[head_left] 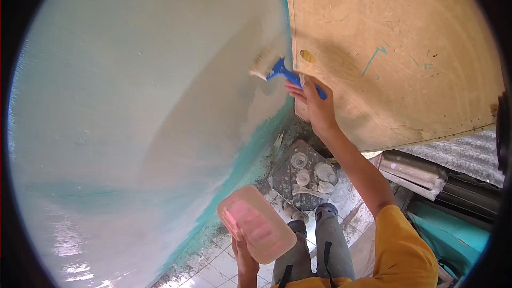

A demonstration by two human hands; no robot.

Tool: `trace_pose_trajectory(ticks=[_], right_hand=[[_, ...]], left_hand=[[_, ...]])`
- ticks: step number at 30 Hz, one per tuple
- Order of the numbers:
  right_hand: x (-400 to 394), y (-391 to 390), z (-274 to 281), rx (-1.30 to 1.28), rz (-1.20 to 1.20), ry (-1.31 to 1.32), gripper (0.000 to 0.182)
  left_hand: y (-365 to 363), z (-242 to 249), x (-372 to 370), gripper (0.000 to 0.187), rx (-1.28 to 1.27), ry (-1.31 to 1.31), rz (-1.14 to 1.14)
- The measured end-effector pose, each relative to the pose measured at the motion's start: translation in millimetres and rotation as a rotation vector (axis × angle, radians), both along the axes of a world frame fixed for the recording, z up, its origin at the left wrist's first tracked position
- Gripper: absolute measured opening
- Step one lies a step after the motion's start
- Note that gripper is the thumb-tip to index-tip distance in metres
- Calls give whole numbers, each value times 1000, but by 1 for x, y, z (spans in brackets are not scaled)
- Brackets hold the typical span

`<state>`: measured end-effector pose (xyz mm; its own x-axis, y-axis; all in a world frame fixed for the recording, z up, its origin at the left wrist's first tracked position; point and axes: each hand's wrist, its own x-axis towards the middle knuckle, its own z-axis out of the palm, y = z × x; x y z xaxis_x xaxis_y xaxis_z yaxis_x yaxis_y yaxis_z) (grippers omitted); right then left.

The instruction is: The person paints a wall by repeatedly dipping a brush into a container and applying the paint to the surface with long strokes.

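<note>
My right hand (314, 104) grips the blue handle of a paintbrush (277, 69) whose pale bristles press against a large curved whitish-turquoise surface (133, 101). The brush touches that surface close to its right edge, beside a tan board (394, 48). Low in the middle, my left hand (244, 256) holds a translucent pinkish plastic container (256, 223) from below, tilted toward me. What it contains cannot be made out.
On the tiled floor below lies a dark board (304, 173) with several clear cups and bottles on it. Corrugated metal sheets (453, 165) and a turquoise object (453, 229) lie at the right. My legs and shoes stand on the floor near the surface's lower turquoise rim.
</note>
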<state>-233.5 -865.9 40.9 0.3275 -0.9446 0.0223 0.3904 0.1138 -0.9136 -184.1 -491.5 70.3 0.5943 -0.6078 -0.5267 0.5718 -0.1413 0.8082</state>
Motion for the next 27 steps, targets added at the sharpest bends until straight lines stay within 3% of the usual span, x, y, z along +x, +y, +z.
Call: trace_pose_trajectory(ticks=[4, 11, 14, 17, 23, 25, 27], right_hand=[[2, 2, -4, -3, -51, -161, 42], [5, -1, -142, 123, 16, 86, 41], [3, -2, -163, 181, 18, 216, 40], [10, -2, -133, 229, 37, 237, 39], [12, 26, 23, 63, 7, -45, 41], [10, 27, 21, 24, -5, -116, 42], [9, 23, -17, 62, -14, -180, 42]], left_hand=[[2, -2, -1, 70, 17, 2, 16], [13, -12, 3, 71, 0, 6, 24], [12, -11, 4, 72, -9, -1, 4], [14, -15, 4, 74, -14, -22, 26], [15, -8, 8, 73, -51, -20, 4], [13, -1, 9, 73, -56, -19, -16], [15, -2, 12, 73, -57, -21, -37]])
